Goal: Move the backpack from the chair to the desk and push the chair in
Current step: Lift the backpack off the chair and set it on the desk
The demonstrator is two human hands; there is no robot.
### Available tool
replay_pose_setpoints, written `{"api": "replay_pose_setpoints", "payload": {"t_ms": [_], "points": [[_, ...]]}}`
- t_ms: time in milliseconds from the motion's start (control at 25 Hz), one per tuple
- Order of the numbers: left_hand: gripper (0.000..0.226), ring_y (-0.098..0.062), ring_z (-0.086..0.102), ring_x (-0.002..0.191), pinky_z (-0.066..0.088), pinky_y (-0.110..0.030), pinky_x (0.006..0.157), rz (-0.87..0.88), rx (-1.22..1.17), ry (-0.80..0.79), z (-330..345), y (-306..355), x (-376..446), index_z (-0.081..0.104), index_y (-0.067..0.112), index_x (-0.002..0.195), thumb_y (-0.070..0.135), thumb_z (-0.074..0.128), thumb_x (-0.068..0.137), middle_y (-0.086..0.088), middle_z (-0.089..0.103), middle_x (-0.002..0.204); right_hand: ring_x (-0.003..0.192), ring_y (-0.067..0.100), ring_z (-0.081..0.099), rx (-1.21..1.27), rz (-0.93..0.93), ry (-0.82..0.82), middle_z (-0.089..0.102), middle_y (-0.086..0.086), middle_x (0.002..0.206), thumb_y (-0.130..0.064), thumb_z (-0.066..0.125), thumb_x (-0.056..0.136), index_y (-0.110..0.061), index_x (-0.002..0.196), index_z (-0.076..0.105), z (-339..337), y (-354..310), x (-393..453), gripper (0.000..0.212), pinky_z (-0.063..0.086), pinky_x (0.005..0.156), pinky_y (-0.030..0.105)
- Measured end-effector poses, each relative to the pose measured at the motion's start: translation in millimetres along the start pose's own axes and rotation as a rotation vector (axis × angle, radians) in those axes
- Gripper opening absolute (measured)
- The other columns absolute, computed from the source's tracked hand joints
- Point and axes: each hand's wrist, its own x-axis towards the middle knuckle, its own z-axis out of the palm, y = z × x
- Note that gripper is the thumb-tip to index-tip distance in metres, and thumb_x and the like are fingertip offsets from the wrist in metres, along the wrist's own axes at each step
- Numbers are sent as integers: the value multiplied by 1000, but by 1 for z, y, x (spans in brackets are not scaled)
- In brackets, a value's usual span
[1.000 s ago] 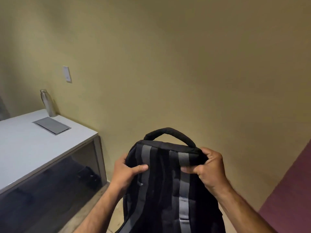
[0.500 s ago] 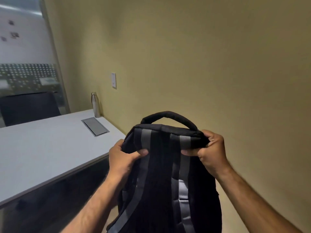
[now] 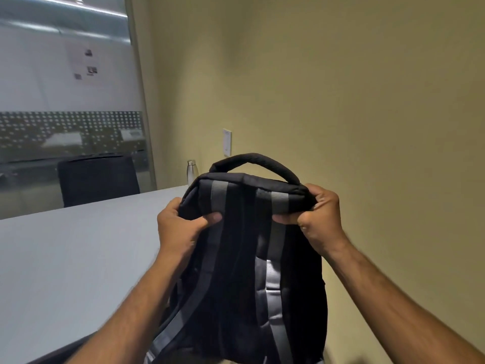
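A black backpack (image 3: 244, 258) with grey straps hangs upright in the air in front of me, its strap side facing me and its padded top handle up. My left hand (image 3: 181, 227) grips its upper left corner. My right hand (image 3: 319, 219) grips its upper right corner. The bag hangs at the right end of the white desk (image 3: 65, 258), its lower part overlapping the desk's near right edge. The chair it came from is out of view.
A steel bottle (image 3: 192, 171) stands at the desk's far right corner by the yellow wall. A black chair (image 3: 98, 178) sits behind the desk against a frosted glass partition (image 3: 68, 101). A wall plate (image 3: 227, 142) is above the bottle.
My view has swung left and the backpack has risen and moved toward the desk. More desk surface, the far chair and the glass partition have come into view. Both hands keep their grip.
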Motion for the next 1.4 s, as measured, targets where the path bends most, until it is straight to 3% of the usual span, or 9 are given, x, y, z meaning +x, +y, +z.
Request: {"api": "replay_pose_setpoints", "payload": {"t_ms": [160, 240, 320, 400, 600, 760, 920, 1120, 1400], "points": [[45, -12, 73, 81, 60, -27, 64, 23, 59, 69, 0, -29, 73, 71, 29, 86, 28, 99, 51, 6, 77, 87, 72, 9, 67, 47, -3, -43, 75, 4, 80, 17, 94, 49, 3, 87, 75, 39, 46, 71, 45, 62, 71, 44], [47, -7, 72, 75, 58, -22, 59, 43, 88, 86, 5, -41, 109, 70, 28, 84, 36, 96, 46, 7, 77, 84, 73, 13, 67, 61, -7, -43, 77, 13, 83, 15, 95, 49, 3, 88, 75, 56, 65, 106, 45, 62, 73, 50], [44, -5, 72, 74, 57, -20, 60, 57, 127, 98, 9, -50, 149, 70, 30, 83, 37, 94, 46, 9, 78, 84, 77, 20, 67, 86, 5, -48, 77, 23, 91, 14, 96, 49, 2, 88, 75, 75, 85, 142, 45, 63, 77, 57], [40, -5, 73, 78, 57, -25, 67, 75, 164, 95, 11, -61, 184, 70, 31, 85, 34, 93, 52, 10, 78, 86, 79, 21, 69, 92, 11, -64, 78, 21, 92, 11, 97, 50, -3, 88, 76, 94, 103, 173, 45, 63, 79, 59], [35, 2, 69, 74, 53, -28, 67, 84, 281, 64, 17, -83, 272, 64, 32, 83, 39, 87, 58, 18, 75, 84, 71, 10, 66, 54, -7, -46, 77, -6, 78, 5, 99, 52, -14, 86, 77, 143, 143, 236, 45, 62, 74, 38], [44, -17, 73, 95, 61, -46, 83, 67, 295, -37, 32, -105, 342, 63, 25, 100, 34, 86, 64, 3, 76, 100, 74, 2, 70, 7, -35, 4, 73, -22, 79, 0, 97, 58, -21, 94, 77, 173, 172, 266, 47, 60, 74, 26], [52, -28, 67, 111, 56, -55, 96, 9, 264, -157, 48, -130, 406, 57, 17, 118, 16, 86, 75, -8, 69, 119, 83, 9, 72, -58, -24, 43, 72, -18, 86, -3, 95, 66, -17, 102, 75, 196, 194, 288, 43, 60, 78, 27], [44, -36, 66, 113, 54, -60, 97, -97, 188, -270, 72, -168, 460, 55, 16, 117, -2, 77, 84, -16, 67, 119, 83, 11, 70, -125, -23, 105, 71, -18, 84, -7, 92, 71, -26, 98, 71, 225, 218, 297, 39, 57, 74, 21], [47, -27, 64, 111, 64, -34, 81, -183, 134, -434, 81, -228, 488, 57, 19, 117, -9, 75, 83, -12, 63, 119, 85, 16, 68, -231, 9, 136, 74, 0, 93, -2, 90, 74, -16, 97, 69, 254, 266, 287, 34, 48, 71, 3]]}}
